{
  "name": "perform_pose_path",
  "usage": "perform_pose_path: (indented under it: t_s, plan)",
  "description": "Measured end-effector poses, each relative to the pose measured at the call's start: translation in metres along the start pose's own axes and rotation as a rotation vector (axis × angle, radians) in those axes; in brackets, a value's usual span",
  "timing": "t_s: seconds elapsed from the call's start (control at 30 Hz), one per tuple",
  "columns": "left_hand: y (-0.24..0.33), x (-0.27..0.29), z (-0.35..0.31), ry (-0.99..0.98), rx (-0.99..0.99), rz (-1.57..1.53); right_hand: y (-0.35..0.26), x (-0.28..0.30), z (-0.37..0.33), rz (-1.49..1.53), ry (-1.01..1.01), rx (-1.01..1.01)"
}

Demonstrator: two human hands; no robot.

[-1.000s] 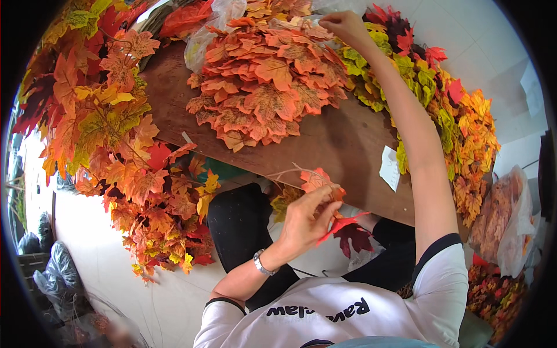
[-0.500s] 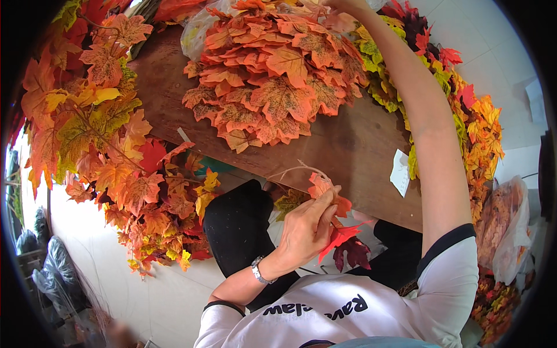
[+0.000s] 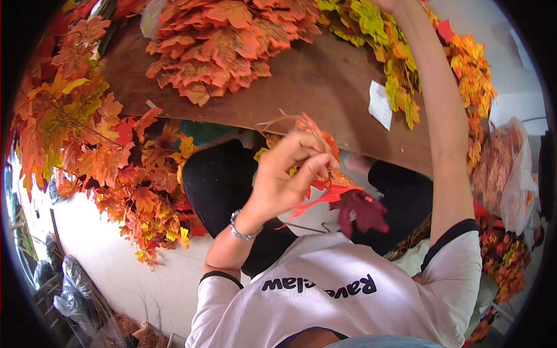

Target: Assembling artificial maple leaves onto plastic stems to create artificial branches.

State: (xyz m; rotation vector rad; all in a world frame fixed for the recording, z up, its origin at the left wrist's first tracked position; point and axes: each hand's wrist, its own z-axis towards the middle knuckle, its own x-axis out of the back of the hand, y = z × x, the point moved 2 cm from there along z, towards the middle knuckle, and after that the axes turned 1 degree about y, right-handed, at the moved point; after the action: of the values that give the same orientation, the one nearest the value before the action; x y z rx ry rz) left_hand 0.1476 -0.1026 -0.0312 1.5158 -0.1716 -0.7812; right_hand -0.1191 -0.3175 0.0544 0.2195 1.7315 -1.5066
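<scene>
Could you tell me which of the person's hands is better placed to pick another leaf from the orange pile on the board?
Probably the right. The right arm stretches over the board beside the orange leaf pile, its hand past the frame's top edge. The left hand is closed on a leaf sprig near the body.

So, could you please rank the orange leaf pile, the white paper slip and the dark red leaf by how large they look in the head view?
1. Orange leaf pile, by far the largest.
2. Dark red leaf.
3. White paper slip.
The leaf is nearer the camera, so its lead over the slip is unsure.
</scene>
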Motion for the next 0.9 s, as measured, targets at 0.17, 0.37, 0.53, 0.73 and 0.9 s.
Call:
perform_pose_path:
  t_s: [0.17,0.37,0.53,0.73,0.9]
  plan:
    - [0.001,-0.004,0.005,-0.164,-0.075,-0.360,0.118,-0.059,-0.135,-0.138,0.339,0.057]
    - [-0.011,-0.028,0.010,-0.216,0.000,-0.371,0.198,-0.101,-0.185,0.357,0.443,0.248]
    - [-0.014,-0.041,0.011,-0.210,-0.028,-0.278,0.184,-0.111,-0.203,0.107,0.595,0.295]
    - [-0.028,-0.043,0.010,-0.228,0.066,-0.409,0.201,-0.115,-0.215,0.310,0.638,0.231]
    - [-0.027,-0.048,0.012,-0.213,0.061,-0.272,0.207,-0.118,-0.214,0.443,0.473,0.236]
